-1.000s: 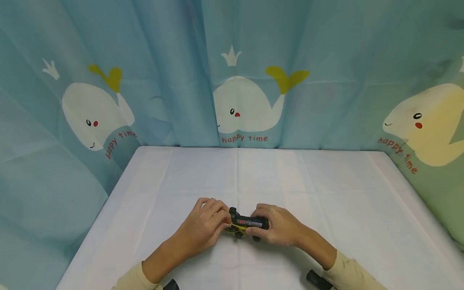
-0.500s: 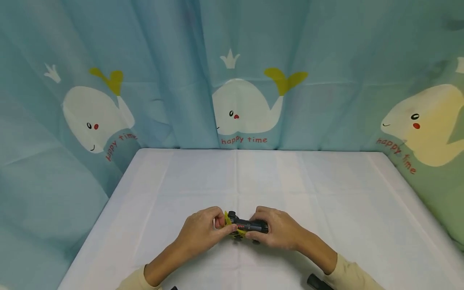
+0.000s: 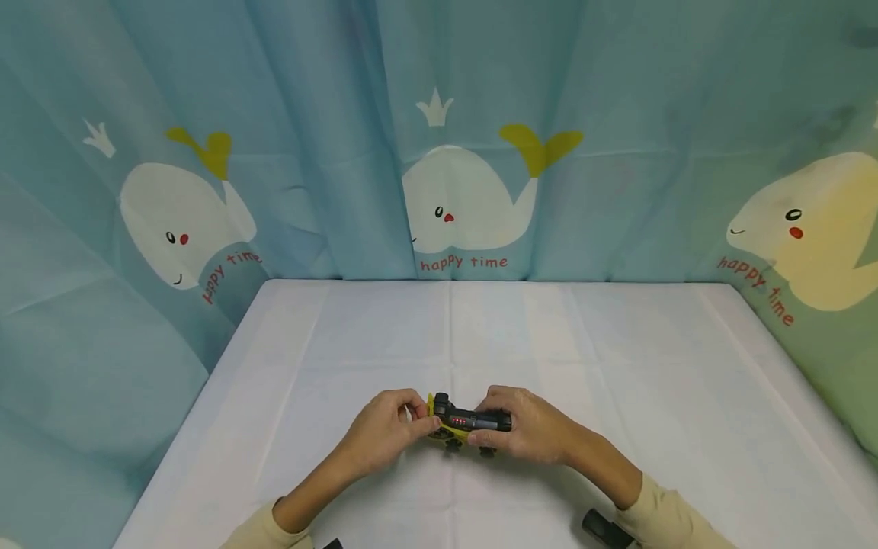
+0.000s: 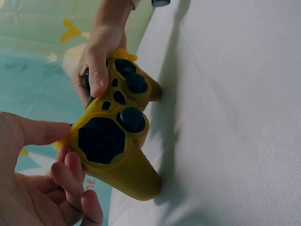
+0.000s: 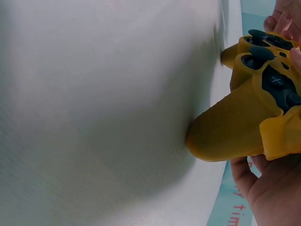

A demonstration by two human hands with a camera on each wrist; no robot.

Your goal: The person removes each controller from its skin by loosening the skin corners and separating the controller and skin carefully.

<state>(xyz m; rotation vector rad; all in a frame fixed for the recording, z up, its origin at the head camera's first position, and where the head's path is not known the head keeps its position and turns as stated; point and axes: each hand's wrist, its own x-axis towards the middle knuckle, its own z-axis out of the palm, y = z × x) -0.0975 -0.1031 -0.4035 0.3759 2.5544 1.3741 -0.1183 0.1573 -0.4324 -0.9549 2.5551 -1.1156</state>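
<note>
A black game controller in a yellow silicone sleeve stands with its two handle ends down at the white table. Red lights glow along its upper edge in the head view. My right hand grips one end, its thumb lying across the middle. At the other end, my left hand pinches a loose yellow flap of the sleeve between thumb and fingers. The left wrist view shows the black thumbsticks and button pad through the sleeve's cutouts. Another flap sticks out loose by the right hand.
The white tablecloth lies under both hands. Behind and beside the table hang blue-green curtains printed with whales. A dark cylindrical piece sits by the right sleeve cuff.
My left fingers have come off the top of the controller's left end to its side, uncovering the yellow flap there. My right hand keeps its grip in nearly the same spot.
</note>
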